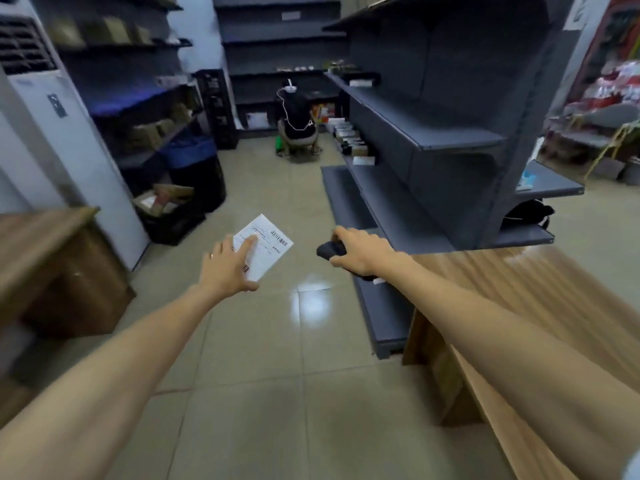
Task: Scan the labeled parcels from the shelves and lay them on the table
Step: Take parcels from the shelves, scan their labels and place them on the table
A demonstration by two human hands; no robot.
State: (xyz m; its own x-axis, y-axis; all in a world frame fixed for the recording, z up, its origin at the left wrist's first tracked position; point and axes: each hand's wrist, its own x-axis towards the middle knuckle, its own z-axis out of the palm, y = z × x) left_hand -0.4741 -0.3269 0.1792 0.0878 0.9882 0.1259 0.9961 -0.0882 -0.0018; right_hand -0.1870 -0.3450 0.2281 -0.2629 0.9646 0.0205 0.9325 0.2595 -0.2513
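Holding a flat white labelled parcel [269,252] over the tiled floor [277,375], forefinger lying across its label, the left hand [225,268] is facing the right hand [360,252], which is gripping a black scanner [329,251] mostly hidden under its fingers, beside grey shelving [433,140] and a wooden table [536,289].

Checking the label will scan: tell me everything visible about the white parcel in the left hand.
The white parcel is thin, flat and rectangular, paper-like, with printed lines and two barcodes on its upturned face. It is held tilted above the floor, one corner pointing away. The left hand holds it, index finger across the top. The black scanner in the right hand is apart from it.
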